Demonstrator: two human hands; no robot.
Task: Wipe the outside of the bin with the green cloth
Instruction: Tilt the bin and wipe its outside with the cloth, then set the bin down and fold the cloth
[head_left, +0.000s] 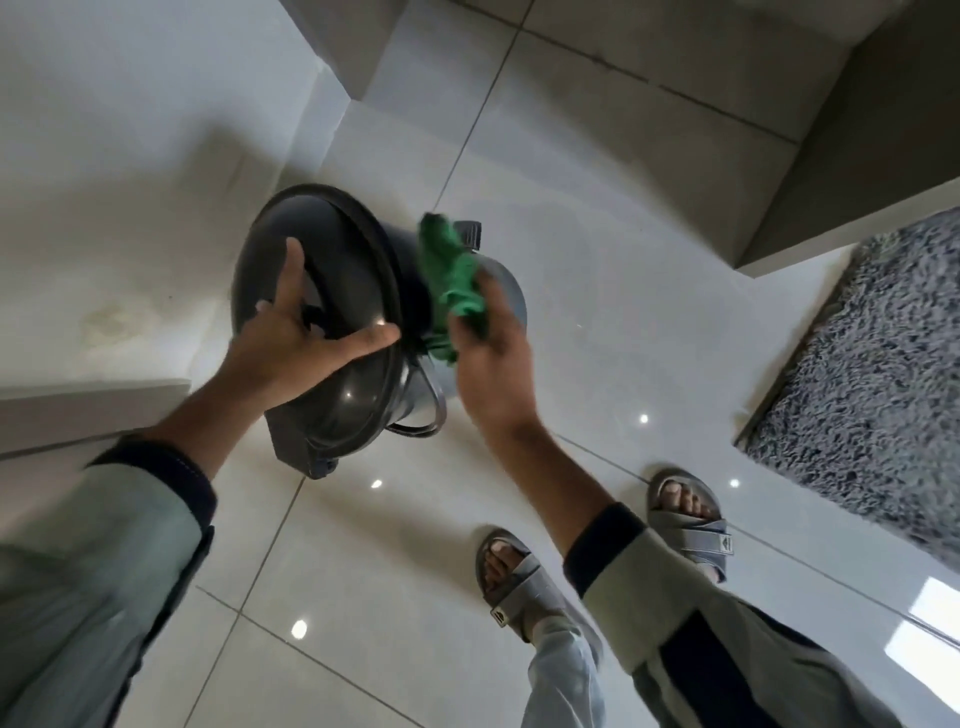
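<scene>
A dark grey round pedal bin stands on the tiled floor, seen from above, its domed lid facing me. My left hand lies spread on the lid, thumb near its right rim. My right hand holds a crumpled green cloth pressed against the bin's right outer wall, just below the lid rim. A wire handle hangs at the bin's lower right side. The bin's far side is hidden.
A shaggy grey mat lies at the right. My two feet in grey sandals stand below the bin. A pale wall rises left of the bin, and a wall corner juts in at the upper right.
</scene>
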